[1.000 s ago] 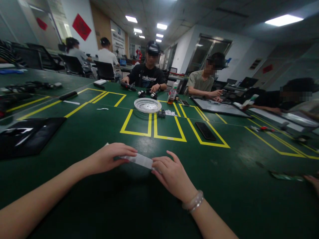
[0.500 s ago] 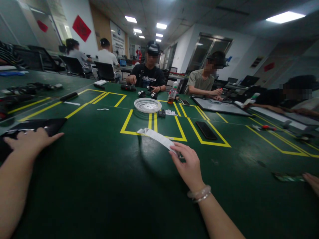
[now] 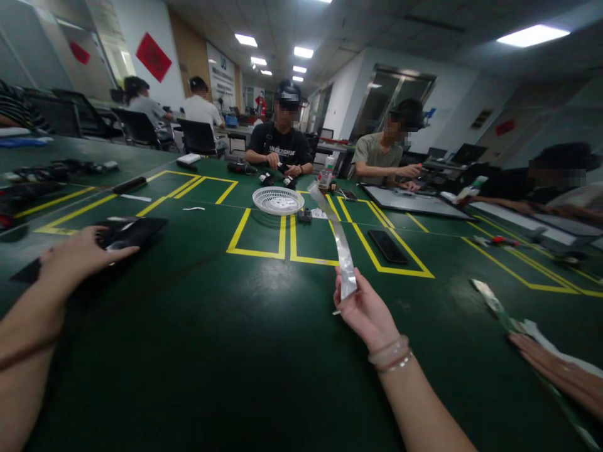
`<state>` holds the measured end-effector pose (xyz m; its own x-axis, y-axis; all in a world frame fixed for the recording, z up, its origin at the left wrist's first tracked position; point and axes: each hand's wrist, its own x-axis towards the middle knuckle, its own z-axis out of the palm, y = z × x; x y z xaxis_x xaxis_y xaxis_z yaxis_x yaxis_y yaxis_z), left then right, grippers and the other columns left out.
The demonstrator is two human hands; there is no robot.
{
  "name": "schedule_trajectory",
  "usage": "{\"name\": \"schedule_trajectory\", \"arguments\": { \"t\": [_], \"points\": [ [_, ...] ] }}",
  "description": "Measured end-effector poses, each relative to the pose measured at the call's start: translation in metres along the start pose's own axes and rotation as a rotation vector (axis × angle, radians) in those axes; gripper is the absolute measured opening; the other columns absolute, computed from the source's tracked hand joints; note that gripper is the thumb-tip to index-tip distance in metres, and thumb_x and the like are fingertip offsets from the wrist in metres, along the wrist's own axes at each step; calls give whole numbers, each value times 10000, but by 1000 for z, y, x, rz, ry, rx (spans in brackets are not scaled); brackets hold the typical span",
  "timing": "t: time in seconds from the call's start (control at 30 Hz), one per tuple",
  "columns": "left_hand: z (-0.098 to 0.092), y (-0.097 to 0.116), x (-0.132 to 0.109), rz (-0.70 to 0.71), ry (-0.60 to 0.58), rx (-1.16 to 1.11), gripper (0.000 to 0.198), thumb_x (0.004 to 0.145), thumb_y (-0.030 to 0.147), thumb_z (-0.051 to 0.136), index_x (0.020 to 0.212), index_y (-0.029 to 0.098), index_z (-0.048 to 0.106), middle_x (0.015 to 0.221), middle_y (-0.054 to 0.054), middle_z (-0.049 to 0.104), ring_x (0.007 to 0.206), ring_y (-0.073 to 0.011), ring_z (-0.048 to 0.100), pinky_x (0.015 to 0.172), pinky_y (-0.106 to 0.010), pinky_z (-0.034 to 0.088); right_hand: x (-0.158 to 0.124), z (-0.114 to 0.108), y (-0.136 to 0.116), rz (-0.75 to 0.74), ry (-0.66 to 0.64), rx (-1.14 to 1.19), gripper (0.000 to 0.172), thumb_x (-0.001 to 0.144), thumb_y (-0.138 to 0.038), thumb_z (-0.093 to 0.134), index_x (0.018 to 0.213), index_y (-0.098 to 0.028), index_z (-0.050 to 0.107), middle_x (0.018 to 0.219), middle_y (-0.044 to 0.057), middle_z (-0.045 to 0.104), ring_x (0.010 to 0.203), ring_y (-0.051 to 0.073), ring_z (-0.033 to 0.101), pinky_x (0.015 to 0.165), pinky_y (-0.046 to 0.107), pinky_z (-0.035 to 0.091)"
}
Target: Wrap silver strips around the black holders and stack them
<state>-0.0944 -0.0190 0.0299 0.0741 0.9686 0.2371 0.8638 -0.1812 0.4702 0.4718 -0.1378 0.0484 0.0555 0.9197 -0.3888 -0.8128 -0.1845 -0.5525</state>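
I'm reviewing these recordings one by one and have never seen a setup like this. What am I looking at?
There is no machine here: a person works with two bare hands. The view comes from one camera worn on that person's head, facing forward and down, so the forearms enter from below. The left hand is on a shiny black flat item; the right hand holds one end of a long, pale strip. On the green table, marked with yellow lines, lie a round white slotted piece and a dark flat rectangular object. Other people sit around it.
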Motion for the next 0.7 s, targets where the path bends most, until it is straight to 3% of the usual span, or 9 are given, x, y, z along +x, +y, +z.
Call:
{"name": "schedule_trajectory", "arguments": {
  "t": [0.07,0.13,0.2,0.23,0.33,0.43,0.57,0.7],
  "points": [
    [12,34,6,-87,115,118,960,528,830,646,1096,56,648,1031,-172,641,1149,-503,460,866,-546,313,0,-1,0,-15,-47,16,177,981,-252,536,1117,-204,638,842,-9,763,659,108,724,592,222,618],
    [30,80,3,100,56,157,959,600,769,659,1266,83,581,1205,-171,585,1103,-415,534,918,-506,381,1,-2,-1,-29,-83,6,178,964,-245,568,1123,-206,638,870,-7,766,692,109,731,626,217,624],
    [52,129,-9,344,-72,153,750,734,650,676,1280,148,567,1273,-119,557,1173,-379,506,1069,-566,286,1,-2,-2,-64,-92,-35,175,942,-242,606,1109,-209,647,908,-5,767,720,102,731,656,202,621],
    [62,152,-17,436,-104,129,690,744,611,703,1259,171,574,1284,-103,549,1198,-372,492,1123,-595,198,2,-2,-2,-95,-88,-60,173,932,-245,623,1099,-213,654,924,-5,767,727,97,729,663,192,617],
    [86,203,-43,626,-218,72,662,726,462,828,1278,213,561,1314,-78,524,1258,-338,453,1180,-576,109,2,0,1,-218,-70,-156,182,908,-274,656,1083,-228,675,958,-4,765,746,92,725,677,181,611],
    [99,225,-61,712,-285,20,722,685,365,907,1300,240,549,1357,-66,487,1280,-319,437,1191,-576,94,-1,2,7,-360,-92,-335,241,884,-330,679,1111,-249,688,1055,14,757,822,124,729,729,239,624],
    [109,227,-68,779,-346,1,682,730,367,899,1305,236,557,1399,-87,450,1302,-334,418,1179,-614,104,-6,4,19,-489,-125,-556,358,835,-390,722,1164,-256,685,1154,46,737,969,189,716,853,355,606],
    [113,226,-70,905,-289,76,686,746,390,898,1310,200,558,1443,-119,408,1319,-350,390,1153,-575,249,-11,5,29,-616,-224,-933,305,874,-380,678,1153,-259,707,1179,62,727,1108,224,666,1000,448,513]
  ]
}}
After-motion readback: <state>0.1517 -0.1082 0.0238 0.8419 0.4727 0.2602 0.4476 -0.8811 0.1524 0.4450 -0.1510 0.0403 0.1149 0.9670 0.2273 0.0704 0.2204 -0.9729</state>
